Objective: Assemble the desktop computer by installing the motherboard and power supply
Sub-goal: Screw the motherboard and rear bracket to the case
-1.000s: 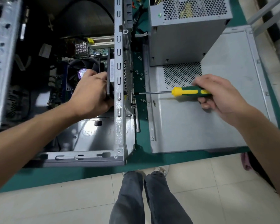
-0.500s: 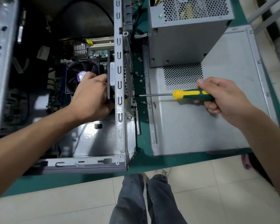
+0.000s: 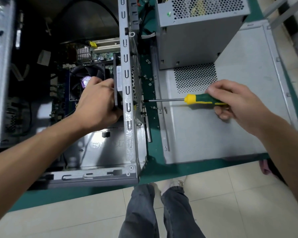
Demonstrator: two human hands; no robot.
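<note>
The open grey computer case (image 3: 127, 148) lies on the green bench. Inside it sits the motherboard (image 3: 58, 103) with its CPU cooler fan (image 3: 83, 74). My left hand (image 3: 97, 103) reaches into the case and grips a black case fan (image 3: 118, 78) against the rear panel. My right hand (image 3: 237, 103) grips the green and yellow screwdriver (image 3: 201, 99), whose tip touches the outside of the rear panel at a screw hole. The grey power supply (image 3: 193, 38) stands outside the case, on the removed side panel (image 3: 230, 127).
Several loose screws (image 3: 149, 79) lie on the green bench (image 3: 153, 170) between case and side panel. A black cable (image 3: 103, 7) arcs over the case's far end. My legs stand on the tiled floor (image 3: 230, 203) below the bench edge.
The screwdriver's tip has stayed at the same screw hole while my right hand shifted its grip on the handle. My left hand keeps holding the fan in place.
</note>
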